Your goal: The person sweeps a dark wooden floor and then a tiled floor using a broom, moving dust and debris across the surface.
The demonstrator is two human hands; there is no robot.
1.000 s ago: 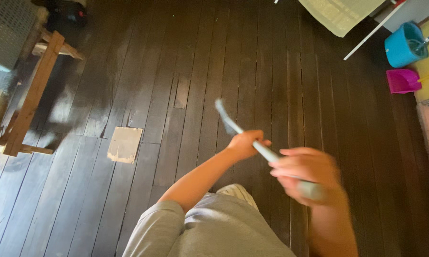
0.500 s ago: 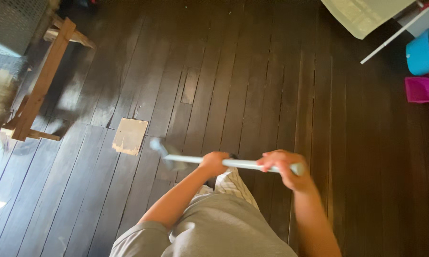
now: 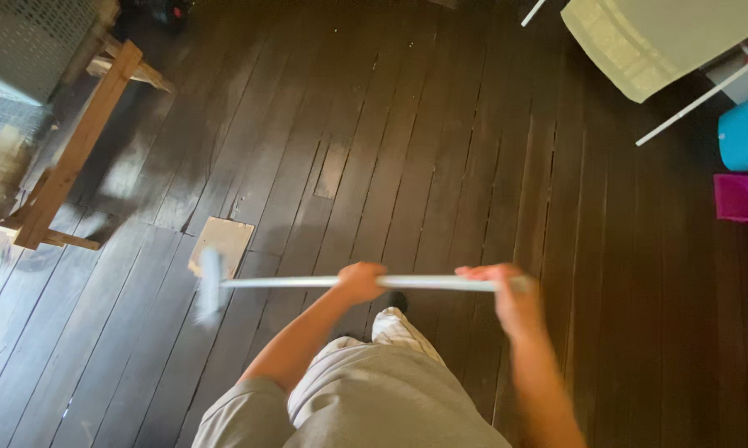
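Both my hands grip a long pale stick (image 3: 308,282) that lies level across the view, above a dark plank floor (image 3: 440,149). My left hand (image 3: 362,280) is closed around its middle. My right hand (image 3: 507,292) is closed around its right end. The stick's left end carries a small pale head (image 3: 210,290), blurred by motion, just below a light square patch (image 3: 222,242) in the floor. My grey shorts and one foot (image 3: 395,325) show beneath the stick.
A wooden bench frame (image 3: 75,158) and a woven basket (image 3: 26,41) stand at the left. At the right edge are a blue bucket (image 3: 747,133) and a magenta tub (image 3: 743,197). A pale cloth (image 3: 648,41) hangs over white rods at the top right.
The stick has swung from pointing up and away to lying level. Its head has moved left and down, to beside the light patch. Both hands kept their grip.
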